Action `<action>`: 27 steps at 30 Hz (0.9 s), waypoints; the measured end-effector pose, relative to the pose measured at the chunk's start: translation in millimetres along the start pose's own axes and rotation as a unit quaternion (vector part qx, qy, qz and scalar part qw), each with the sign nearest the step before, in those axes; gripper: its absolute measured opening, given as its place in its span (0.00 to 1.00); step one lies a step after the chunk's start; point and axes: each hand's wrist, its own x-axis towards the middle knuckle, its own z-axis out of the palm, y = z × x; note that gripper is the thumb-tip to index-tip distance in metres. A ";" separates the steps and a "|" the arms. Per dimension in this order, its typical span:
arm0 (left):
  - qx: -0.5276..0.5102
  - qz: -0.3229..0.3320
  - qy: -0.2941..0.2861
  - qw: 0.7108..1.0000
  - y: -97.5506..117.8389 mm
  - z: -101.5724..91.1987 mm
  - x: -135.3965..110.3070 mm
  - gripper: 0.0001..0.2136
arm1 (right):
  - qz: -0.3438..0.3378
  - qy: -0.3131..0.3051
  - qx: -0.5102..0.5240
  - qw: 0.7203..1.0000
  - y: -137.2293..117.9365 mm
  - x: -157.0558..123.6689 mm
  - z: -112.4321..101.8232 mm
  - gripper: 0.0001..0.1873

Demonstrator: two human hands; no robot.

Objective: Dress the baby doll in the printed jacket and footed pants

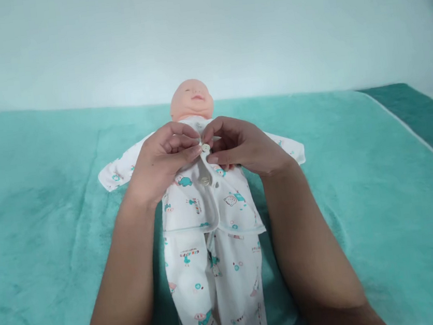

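Note:
A baby doll (194, 100) lies on its back in a white printed shirt (190, 207) and matching trousers (236, 285). Over the chest, my left hand (164, 155) is closed, its thumb and fingertips pinching at a pale round button (206, 147) on the shirt front. My right hand (243, 143) is closed from the other side, thumb and index finger on the shirt's front edge beside that button. Lower down, another button (205, 181) shows next to the loose front edge, which has a buttonhole (216, 185). Fingers partly hide the shirt around the middle button.
Beneath the doll spreads a turquoise plush blanket (52, 228). A darker green cover (417, 108) shows at the right edge. Behind the bed surface rises a pale wall (202, 33). The shirt sleeves (118, 171) stretch out to both sides.

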 end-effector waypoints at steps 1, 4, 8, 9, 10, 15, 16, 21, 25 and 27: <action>-0.001 -0.002 -0.001 1.000 0.0 -0.6 0.2 0.11 | 0.000 -0.002 0.002 1.000 0.7 -0.1 -0.5 0.21; 0.029 -0.009 0.007 1.000 4.3 -1.3 -1.4 0.10 | -0.005 -0.002 0.010 1.000 2.6 -0.1 -1.0 0.20; 0.106 -0.019 0.012 0.994 18.9 -4.3 -8.4 0.08 | -0.024 0.019 0.031 0.999 5.0 1.0 0.6 0.17; 0.128 -0.027 0.001 0.991 23.4 -5.7 -10.7 0.08 | -0.025 0.027 0.036 0.999 5.5 1.5 1.2 0.18; 0.153 -0.036 -0.015 0.987 28.0 -7.2 -13.1 0.08 | -0.024 0.033 0.039 0.998 5.7 2.0 1.9 0.19; 0.301 -0.072 -0.112 0.944 48.6 -10.9 -24.0 0.11 | -0.020 0.037 0.014 0.999 -3.3 -1.0 3.5 0.24; 0.319 -0.074 -0.127 0.936 51.0 -10.8 -25.4 0.11 | -0.019 0.031 -0.007 0.999 -8.6 -3.7 3.5 0.24; 0.364 -0.065 -0.176 0.912 52.4 -11.6 -26.1 0.09 | 0.076 -0.072 -0.195 0.975 -47.8 -25.0 9.5 0.22; 0.380 -0.065 -0.194 0.902 52.0 -12.1 -25.4 0.08 | 0.176 -0.136 -0.323 0.920 -65.8 -34.4 23.4 0.21; 0.382 -0.067 -0.199 0.900 52.6 -10.8 -25.6 0.07 | 0.194 -0.132 -0.358 0.904 -66.0 -33.5 28.3 0.20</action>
